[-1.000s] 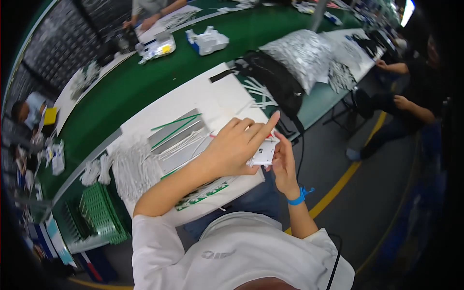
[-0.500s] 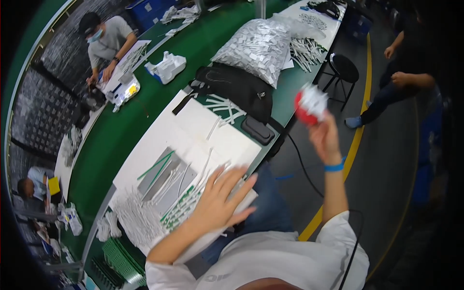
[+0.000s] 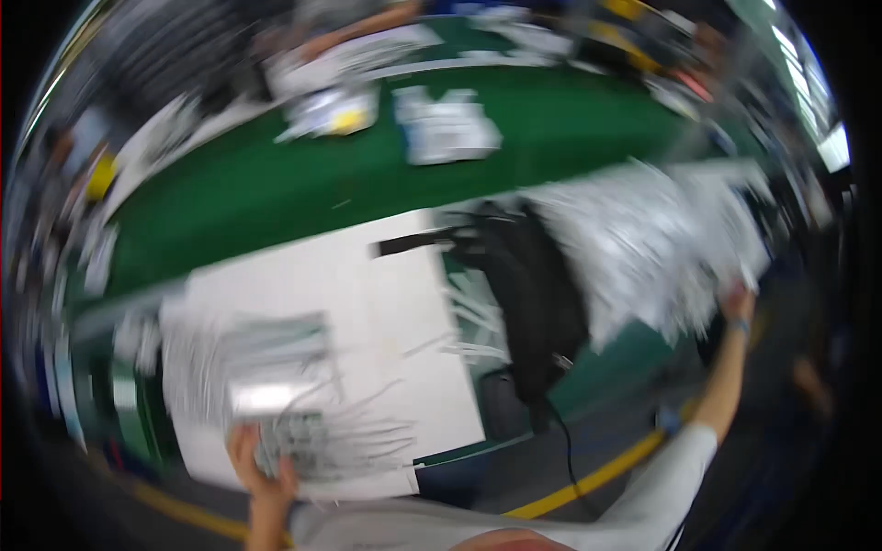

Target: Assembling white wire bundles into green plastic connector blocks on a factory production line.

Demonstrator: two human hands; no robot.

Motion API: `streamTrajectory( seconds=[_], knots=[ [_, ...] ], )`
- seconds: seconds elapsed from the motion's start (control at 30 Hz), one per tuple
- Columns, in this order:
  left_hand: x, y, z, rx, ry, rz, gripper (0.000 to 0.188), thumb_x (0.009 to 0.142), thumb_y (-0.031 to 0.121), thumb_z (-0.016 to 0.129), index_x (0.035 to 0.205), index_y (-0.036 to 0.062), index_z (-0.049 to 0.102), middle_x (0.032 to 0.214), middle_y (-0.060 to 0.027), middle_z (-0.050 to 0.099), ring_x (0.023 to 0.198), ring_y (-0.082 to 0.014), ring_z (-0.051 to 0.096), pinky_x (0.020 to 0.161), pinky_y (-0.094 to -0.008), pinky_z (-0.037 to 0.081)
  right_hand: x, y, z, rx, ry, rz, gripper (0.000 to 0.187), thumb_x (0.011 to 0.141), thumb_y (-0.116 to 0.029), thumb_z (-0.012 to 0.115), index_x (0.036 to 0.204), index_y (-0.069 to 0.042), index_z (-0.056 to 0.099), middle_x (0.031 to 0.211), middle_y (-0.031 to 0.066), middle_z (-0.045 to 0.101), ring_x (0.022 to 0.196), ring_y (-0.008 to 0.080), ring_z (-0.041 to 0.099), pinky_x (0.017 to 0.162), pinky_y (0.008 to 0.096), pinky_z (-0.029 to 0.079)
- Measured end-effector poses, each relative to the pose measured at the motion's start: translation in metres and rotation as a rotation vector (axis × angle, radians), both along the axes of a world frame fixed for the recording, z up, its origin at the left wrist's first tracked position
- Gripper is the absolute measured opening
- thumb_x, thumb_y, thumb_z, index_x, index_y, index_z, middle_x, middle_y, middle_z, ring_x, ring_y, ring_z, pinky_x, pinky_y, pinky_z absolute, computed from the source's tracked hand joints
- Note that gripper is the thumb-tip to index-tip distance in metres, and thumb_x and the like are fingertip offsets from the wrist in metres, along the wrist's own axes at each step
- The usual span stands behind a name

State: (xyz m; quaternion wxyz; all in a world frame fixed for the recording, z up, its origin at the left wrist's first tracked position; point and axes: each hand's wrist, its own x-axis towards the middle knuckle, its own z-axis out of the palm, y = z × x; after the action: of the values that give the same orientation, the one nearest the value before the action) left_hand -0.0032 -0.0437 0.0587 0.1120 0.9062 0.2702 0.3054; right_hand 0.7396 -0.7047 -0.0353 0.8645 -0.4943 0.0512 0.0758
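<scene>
The view is heavily motion-blurred, so fine detail is lost. The left hand (image 3: 262, 459) sits at the near edge of the white work sheet (image 3: 367, 312), fingers laid on a flat grey pack (image 3: 299, 439) amid a spread of thin white strips (image 3: 276, 367) — whether it grips the pack or only presses on it I cannot tell. The strips fan out over the sheet's near-left corner, a few trailing toward its middle.

The right hand (image 3: 738, 303) is stretched far out to the right, arm nearly straight, reaching the near-right edge of a big heap of white-and-grey packets (image 3: 643, 248) on the green table (image 3: 303, 184). It touches or meets the heap's edge; blur hides whether the fingers are closed on anything. A blue band (image 3: 740, 324) circles that wrist.

Between sheet and heap lies a black bag (image 3: 533, 285) — its cable (image 3: 560, 432) hangs over the table's near edge. White bundles (image 3: 441, 129) lie blurred by the far edge.
</scene>
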Motion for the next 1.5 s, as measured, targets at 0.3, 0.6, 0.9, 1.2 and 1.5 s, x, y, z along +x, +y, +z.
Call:
streamTrajectory(
  seconds=[0.3,0.6,0.9,1.2,1.5],
  knots=[
    [0.041,0.074,0.056,0.326,0.168,-0.040,0.049,0.069,0.010,0.071,0.117,0.0049,0.062,0.111,-0.0138,0.058,0.101,-0.0318,0.057,0.087,-0.0443,0.046,0.104,0.105,-0.029,-1.165,-1.013,0.494,0.034,0.101,-0.017,0.041,0.119,0.005,0.059,0.122,0.0190,0.060,0.114,0.0284,0.056,0.100,0.0385,0.043],
    [0.019,0.144,0.053,-0.073,0.025,0.106,0.036,0.081,0.015,0.068,0.116,0.0084,0.062,0.110,-0.0128,0.060,0.104,-0.0316,0.056,0.094,-0.0385,0.043,-0.109,0.268,0.117,-1.124,-1.102,-0.151,0.033,0.103,-0.016,0.041,0.118,0.006,0.060,0.115,0.0176,0.063,0.104,0.0263,0.059,0.093,0.0362,0.047],
    [-0.030,0.067,0.017,-0.124,0.195,-0.352,0.059,0.075,0.047,0.072,0.119,0.0104,0.059,0.122,-0.0142,0.054,0.119,-0.0322,0.049,0.108,-0.0542,0.028,-0.267,0.306,0.186,-0.936,-1.339,-0.585,0.034,0.105,-0.018,0.040,0.116,0.008,0.059,0.107,0.0171,0.064,0.090,0.0224,0.061,0.084,0.0322,0.049],
    [-0.039,0.053,-0.021,-0.144,0.015,-0.372,0.055,0.072,0.047,0.076,0.112,0.0108,0.065,0.124,-0.0165,0.053,0.123,-0.0339,0.047,0.110,-0.0529,0.028,-0.513,0.563,0.134,-0.864,-1.439,0.576,0.025,0.080,-0.007,0.066,0.105,-0.005,0.064,0.099,0.0154,0.059,0.095,0.0350,0.055,0.084,0.0407,0.045],
    [-0.055,0.043,-0.020,-0.122,0.230,-0.400,0.075,0.077,0.053,0.070,0.132,0.0059,0.053,0.144,-0.0223,0.039,0.137,-0.0378,0.033,0.113,-0.0594,0.019,-0.486,0.624,0.059,-0.725,-1.217,0.435,0.008,0.089,-0.005,0.055,0.088,0.001,0.061,0.085,0.0165,0.060,0.078,0.0324,0.059,0.070,0.0369,0.046]
  ],
)
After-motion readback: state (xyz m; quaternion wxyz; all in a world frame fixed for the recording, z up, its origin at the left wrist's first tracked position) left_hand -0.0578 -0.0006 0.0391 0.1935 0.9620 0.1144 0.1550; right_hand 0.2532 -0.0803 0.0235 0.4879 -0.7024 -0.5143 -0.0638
